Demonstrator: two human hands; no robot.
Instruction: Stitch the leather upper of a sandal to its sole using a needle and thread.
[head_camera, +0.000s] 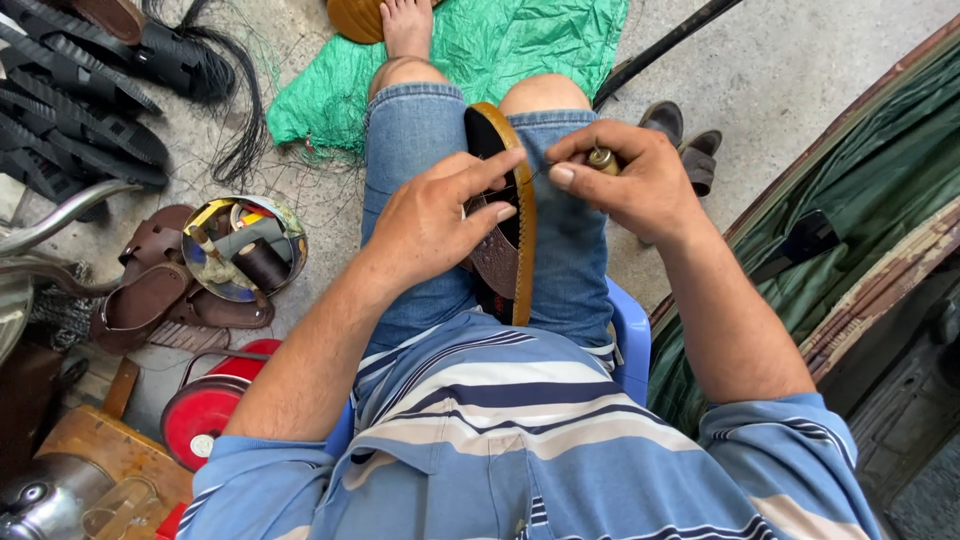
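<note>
Sandal: a brown sandal with a tan rim and dark insole stands on its edge between the person's knees, resting on the denim-covered lap, toe end pointing away from the body.
Left hand: the left hand grasps the sandal from the side, fingers curled against the insole and the index finger stretched along the rim toward the toe.
Right hand: the right hand is clenched around a small tool with a brass-coloured end, thumb and index finger pinched just beside the sandal's rim; a thin thread seems to run from the pinch to the rim, too fine to be sure.
Seat: a blue plastic stool shows beneath the thighs.
Clothing: denim shorts and a blue striped shirt.
Floor ahead: a green sheet lies under the bare foot; a pair of grey slippers sits to the right of the knees.
Floor to the left: a round tin holding spools of thread, brown sandals just beside it, black sandal soles further off, and a red round lid near the wooden block.
</note>
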